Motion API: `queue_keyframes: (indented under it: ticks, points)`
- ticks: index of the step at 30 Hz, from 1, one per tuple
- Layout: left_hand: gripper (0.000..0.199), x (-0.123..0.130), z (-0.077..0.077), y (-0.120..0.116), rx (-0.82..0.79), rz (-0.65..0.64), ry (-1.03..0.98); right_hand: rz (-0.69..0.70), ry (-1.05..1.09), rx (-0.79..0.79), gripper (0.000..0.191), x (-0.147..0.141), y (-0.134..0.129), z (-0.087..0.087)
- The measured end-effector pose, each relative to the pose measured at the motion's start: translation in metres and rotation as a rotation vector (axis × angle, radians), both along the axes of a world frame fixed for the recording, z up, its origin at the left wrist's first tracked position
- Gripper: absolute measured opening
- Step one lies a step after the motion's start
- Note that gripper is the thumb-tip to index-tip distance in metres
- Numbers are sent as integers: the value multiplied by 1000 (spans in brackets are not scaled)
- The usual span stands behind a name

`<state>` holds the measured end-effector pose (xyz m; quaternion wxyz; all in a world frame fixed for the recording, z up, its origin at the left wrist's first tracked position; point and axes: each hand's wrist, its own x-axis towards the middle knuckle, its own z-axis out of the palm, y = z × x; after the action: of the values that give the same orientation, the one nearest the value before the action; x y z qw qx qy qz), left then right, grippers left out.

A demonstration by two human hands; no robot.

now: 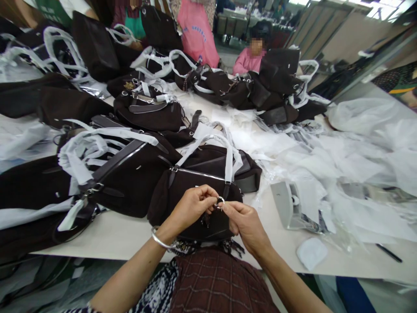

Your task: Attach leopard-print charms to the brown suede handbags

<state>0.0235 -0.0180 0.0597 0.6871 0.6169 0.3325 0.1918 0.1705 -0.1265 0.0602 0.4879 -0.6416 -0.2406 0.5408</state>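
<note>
Between my fingertips I hold a small silvery metal ring (221,201), with a dark dangling piece (205,220) below it. My left hand (194,206) pinches the ring's left side. On its right side, my right hand (244,224) grips with thumb and forefinger. Both hands are above a dark brown handbag (182,195), which lies at the table's front edge with its zip side up. The bag's handles (228,152) are wrapped in white paper and arch away from me. Whether the ring is attached to the bag, I cannot tell.
More dark handbags (130,187) crowd the left and back of the table (130,237). White tissue and plastic (309,152) cover the right side. A grey box-like holder (285,204), a white pad (312,253) and a black pen (389,252) lie at right. People (249,61) stand across the table.
</note>
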Motion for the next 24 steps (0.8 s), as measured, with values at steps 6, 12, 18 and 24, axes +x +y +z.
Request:
queue_keyframes:
  ticks: [6, 12, 18, 24]
  points:
    - [11, -3, 18, 3, 199, -170, -137, -74, -142, 33, 36, 21, -2, 8]
    - [11, 9, 23, 12, 424, -198, -233, 164, 304, 2, 32, 21, 1, 14]
    - [14, 16, 16, 8, 338, -77, -295, 174, 531, 37, 27, 12, -2, 13]
    - [16, 21, -5, 0, 258, 128, -367, -89, 251, 56, 32, 7, 0, 1]
